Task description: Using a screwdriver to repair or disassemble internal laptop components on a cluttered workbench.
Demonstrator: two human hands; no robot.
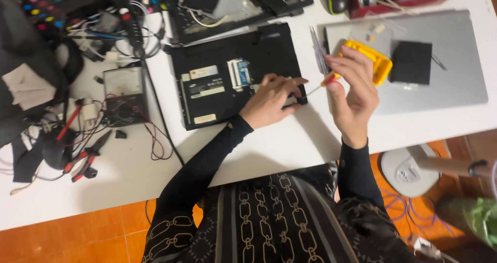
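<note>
Screwdriver (317, 87) pinched by right hand (353, 92), shaft slanted down-left, tip aimed at laptop (228, 76) corner. Left hand (272, 100) pressed flat there, fingers curled, nothing gripped; nearer to screw spot.

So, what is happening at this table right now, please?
A person in black sleeves works on a black laptop lying upside down on a white table. The left hand presses on the laptop's near right corner. The right hand holds a small screwdriver with an orange handle, its tip pointing toward that corner. A yellow case and a silver laptop lie behind the right hand; a meter and red pliers sit to the left.
</note>
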